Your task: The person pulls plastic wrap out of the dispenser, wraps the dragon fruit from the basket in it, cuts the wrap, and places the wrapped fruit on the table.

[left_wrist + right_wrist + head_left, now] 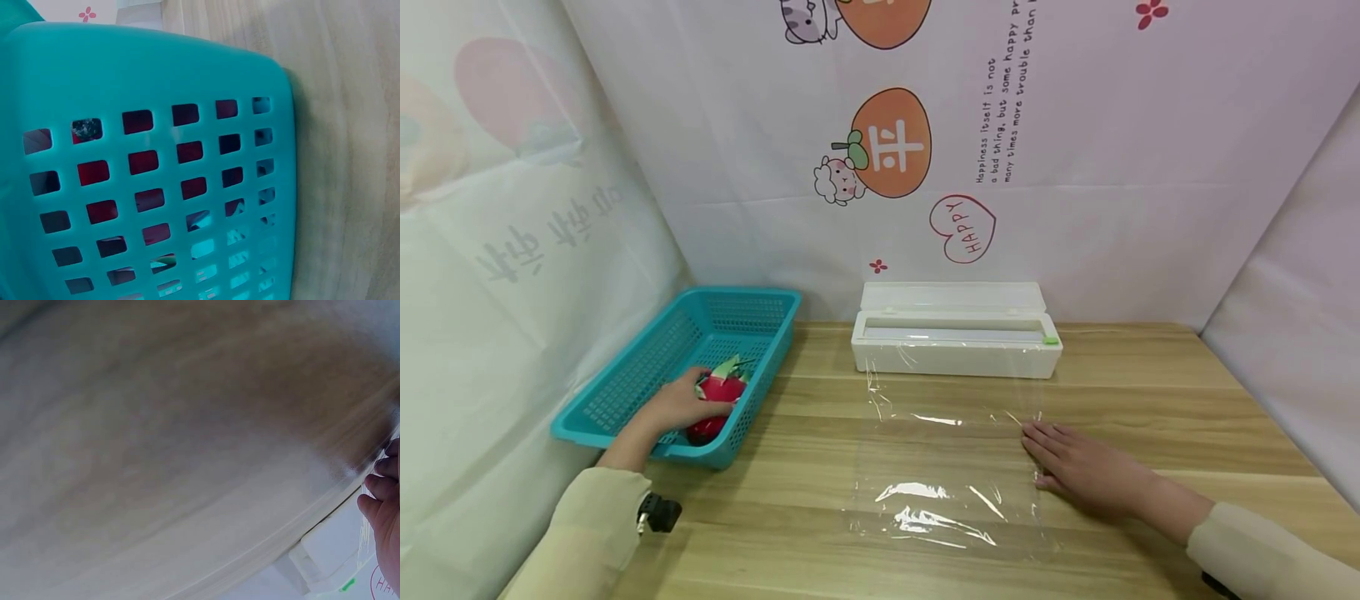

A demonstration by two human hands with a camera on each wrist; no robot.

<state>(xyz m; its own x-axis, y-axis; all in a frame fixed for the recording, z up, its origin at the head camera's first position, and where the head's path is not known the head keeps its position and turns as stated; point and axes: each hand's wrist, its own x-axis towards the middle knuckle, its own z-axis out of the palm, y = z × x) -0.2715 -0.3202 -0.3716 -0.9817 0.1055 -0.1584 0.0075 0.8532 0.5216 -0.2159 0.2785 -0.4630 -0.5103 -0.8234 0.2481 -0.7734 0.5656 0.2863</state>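
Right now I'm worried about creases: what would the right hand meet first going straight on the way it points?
Most likely the clear film, whose edge lies right by the right hand; whether they already touch is hard to tell.

Well beyond the fingers of the right hand [1082,471], the white back cloth [1120,225] carries sideways English lettering [1003,100], read upward: "Happiness itself is not", "a bad thing, but some happy pr…" and "many times more trouble than", the last two lines running out of view. Nearer those fingers, yet still beyond and to their left, a red heart outline [963,230] on that cloth bears "HAPPY"; only "HA" shows clearly below the fingers in the right wrist view. Farther back, sideways between both hands' fingers, a printed orange fruit [891,185] carries a white character [895,147], uncertain to read. Beyond and left of the left hand's [683,406] fingers, faint grey characters [578,218] mark the side cloth [632,283], apparently reversed.
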